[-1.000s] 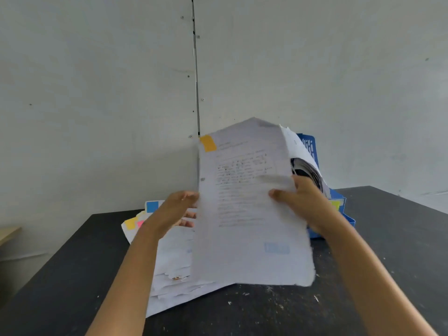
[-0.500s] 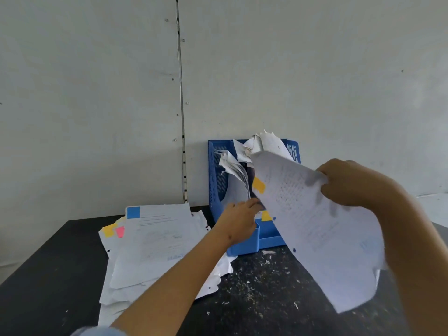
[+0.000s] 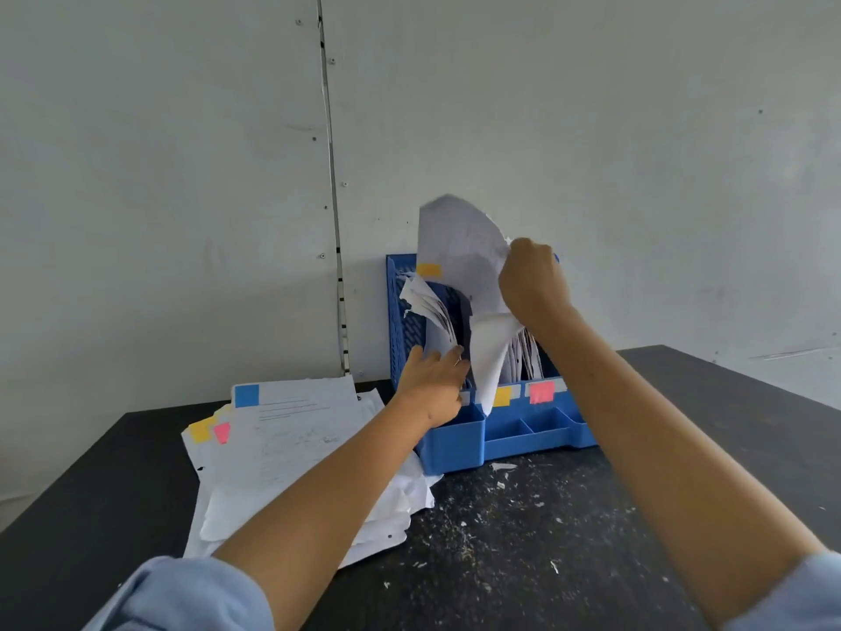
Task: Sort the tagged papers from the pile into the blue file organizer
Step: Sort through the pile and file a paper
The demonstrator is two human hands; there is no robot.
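The right hand (image 3: 533, 284) is raised above the blue file organizer (image 3: 478, 430), fingers curled tight around the edge of a white sheet with a yellow tag (image 3: 459, 248). The wrist is bent, knuckles toward the wall, and the forearm runs back toward five o'clock, ending in a pale blue sleeve (image 3: 792, 594). The sheet bows upward above the fist and its lower part folds and hangs down into the organizer, the bottom tip reaching the front divider by the middle slot's yellow label (image 3: 502, 396).

The left hand (image 3: 432, 384) sits lower, at about eight o'clock from the right one, reaching into the front of the organizer. Its fingers are stretched forward and lie against the papers (image 3: 430, 307) standing in the left slot; they look straight rather than clenched, though the fingertips are partly hidden by the sheets. That forearm stretches back toward seven o'clock across the pile.

The organizer stands against the wall at twelve o'clock on the black table (image 3: 682, 448), with a pink label (image 3: 542, 392) on the right slot and more papers upright there behind the right wrist.

The pile of tagged papers (image 3: 291, 448) lies flat at nine o'clock from the organizer, touching its left front corner. The top sheet carries a blue tag (image 3: 246, 395); yellow and pink tags peek out beneath at the left edge. Small white paper scraps (image 3: 500, 475) are scattered on the table in front of the organizer.
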